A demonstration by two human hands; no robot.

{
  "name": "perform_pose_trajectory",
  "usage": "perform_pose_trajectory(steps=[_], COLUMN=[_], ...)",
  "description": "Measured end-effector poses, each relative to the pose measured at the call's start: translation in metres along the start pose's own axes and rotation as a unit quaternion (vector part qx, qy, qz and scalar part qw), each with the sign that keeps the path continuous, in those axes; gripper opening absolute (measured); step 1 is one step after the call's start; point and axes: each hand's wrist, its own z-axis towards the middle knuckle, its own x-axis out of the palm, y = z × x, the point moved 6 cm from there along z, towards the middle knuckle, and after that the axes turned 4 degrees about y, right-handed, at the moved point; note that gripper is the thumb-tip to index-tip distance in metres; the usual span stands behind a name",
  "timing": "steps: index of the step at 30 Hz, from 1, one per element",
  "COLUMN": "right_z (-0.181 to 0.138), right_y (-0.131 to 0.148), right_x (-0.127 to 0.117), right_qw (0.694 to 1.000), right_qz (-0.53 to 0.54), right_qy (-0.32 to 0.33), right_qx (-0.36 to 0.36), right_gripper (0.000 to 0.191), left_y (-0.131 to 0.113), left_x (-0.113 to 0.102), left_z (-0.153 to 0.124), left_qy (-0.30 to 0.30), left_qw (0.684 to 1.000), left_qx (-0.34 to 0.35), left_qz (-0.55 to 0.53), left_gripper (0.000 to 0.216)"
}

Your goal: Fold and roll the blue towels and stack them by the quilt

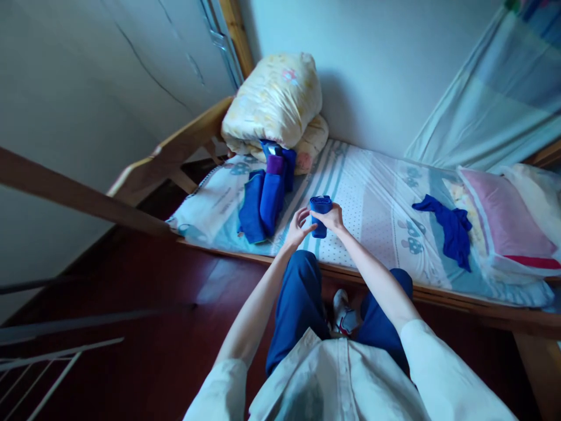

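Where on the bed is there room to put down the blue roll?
The bare sheet between the rolled blue towel and the crumpled blue cloth is free. Crowded at the left: stacked blue towels lie by the folded quilt. The pink pillow fills the right end.

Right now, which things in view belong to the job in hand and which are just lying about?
Part of the work: rolled blue cloth, gripped by the right hand, left hand open beside it; stack of folded blue cloths; crumpled blue cloth.
Lying about: folded quilt; pink pillow; pale curtain.
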Motion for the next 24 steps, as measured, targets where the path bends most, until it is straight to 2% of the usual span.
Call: perform_pose_trajectory(steps=[5, 9, 12, 15, 18, 24], right_z=[0.022, 0.032, 0.039, 0.046, 0.052, 0.055], right_y=[0.025, 0.032, 0.029, 0.022, 0.012, -0.012], right_x=[0.053, 0.087, 0.104, 0.117, 0.127, 0.144], right_qw=[0.998, 0.993, 0.992, 0.99, 0.989, 0.991], right_qz=[0.056, 0.11, 0.127, 0.135, 0.14, 0.119], right_qy=[0.028, 0.03, 0.019, 0.014, 0.015, 0.038], right_qx=[-0.017, -0.003, 0.013, 0.026, 0.039, 0.057], right_gripper=[0.033, 0.038, 0.041, 0.043, 0.043, 0.041], left_y=[0.049, 0.075, 0.085, 0.093, 0.105, 0.127], left_x=[-0.039, -0.054, -0.063, -0.07, -0.076, -0.082], left_z=[0.006, 0.017, 0.028, 0.036, 0.041, 0.039], left_qy=[-0.1, -0.142, -0.166, -0.173, -0.155, -0.149], left_qw=[0.992, 0.981, 0.977, 0.976, 0.976, 0.972], left_qx=[-0.046, -0.113, -0.114, -0.113, -0.137, -0.164], left_qz=[0.056, 0.072, 0.067, 0.068, 0.071, 0.081], left_gripper=[0.078, 0.066, 0.058, 0.057, 0.059, 0.056])
